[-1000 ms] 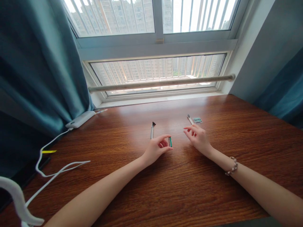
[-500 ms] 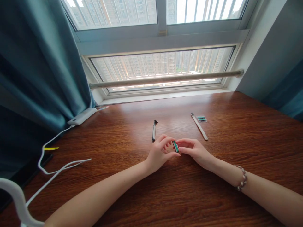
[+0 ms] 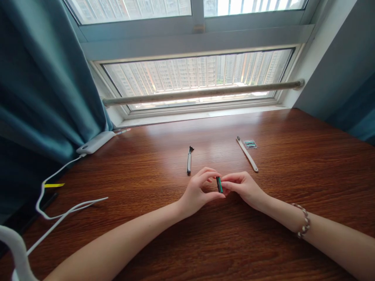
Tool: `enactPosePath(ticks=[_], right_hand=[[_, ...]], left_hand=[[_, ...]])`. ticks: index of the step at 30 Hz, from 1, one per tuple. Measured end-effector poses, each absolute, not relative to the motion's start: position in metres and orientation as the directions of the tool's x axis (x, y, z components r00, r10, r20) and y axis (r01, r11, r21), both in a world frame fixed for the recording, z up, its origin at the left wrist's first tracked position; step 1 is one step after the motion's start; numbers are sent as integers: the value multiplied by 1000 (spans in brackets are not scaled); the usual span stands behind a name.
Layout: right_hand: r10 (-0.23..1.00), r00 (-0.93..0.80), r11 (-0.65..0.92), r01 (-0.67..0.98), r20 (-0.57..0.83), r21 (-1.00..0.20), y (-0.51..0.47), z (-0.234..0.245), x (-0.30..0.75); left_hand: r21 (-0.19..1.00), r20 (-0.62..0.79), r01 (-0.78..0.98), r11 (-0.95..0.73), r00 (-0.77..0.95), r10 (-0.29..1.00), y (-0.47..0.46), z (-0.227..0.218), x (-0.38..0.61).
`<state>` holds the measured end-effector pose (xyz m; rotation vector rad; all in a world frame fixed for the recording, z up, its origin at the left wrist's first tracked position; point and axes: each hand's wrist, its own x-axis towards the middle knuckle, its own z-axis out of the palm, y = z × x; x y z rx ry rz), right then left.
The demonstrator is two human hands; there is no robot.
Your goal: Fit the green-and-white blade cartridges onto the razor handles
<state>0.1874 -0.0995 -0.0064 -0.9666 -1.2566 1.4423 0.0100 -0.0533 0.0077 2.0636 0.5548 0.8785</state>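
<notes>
Between thumb and fingers my left hand (image 3: 202, 186) grips a small razor blade cartridge (image 3: 219, 184), dark with a green strip, by its two ends. The thumb and fingertips of my right hand (image 3: 241, 187) pinch the same cartridge from its right side. Just beyond my left hand lies a razor handle (image 3: 189, 160), grey and black, its dark top pointing away from me. Further right, a white toothbrush (image 3: 247, 154) rests at a slant, beside a clear case (image 3: 250, 144) with green-striped cartridges in it.
The brown wooden table (image 3: 146, 156) reaches to the window sill. At its left are a white power bank (image 3: 96, 143), a looped white cable (image 3: 73, 210), a yellow strip (image 3: 54, 185) and a curved white tube (image 3: 17, 246). A blue curtain (image 3: 49, 70) hangs behind them.
The cartridge has been turned between my fingers and now shows a narrower side. My right fingertips sit closer in against it. The whole view has shifted slightly.
</notes>
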Motion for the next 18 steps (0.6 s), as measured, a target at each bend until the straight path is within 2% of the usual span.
enactPosePath(ticks=[5, 11, 18], right_hand=[[971, -236, -123, -342, -42, -932, -100, -8, 185], [974, -211, -177, -463, -86, -868, -97, -6, 187], [977, -208, -125, -400, -43, -908, -98, -7, 186]], left_hand=[[805, 368, 111, -582, 676, 638, -50, 3, 10], [841, 381, 41, -540, 665, 643, -52, 6, 11], [899, 317, 24, -437, 654, 687, -53, 9, 10]])
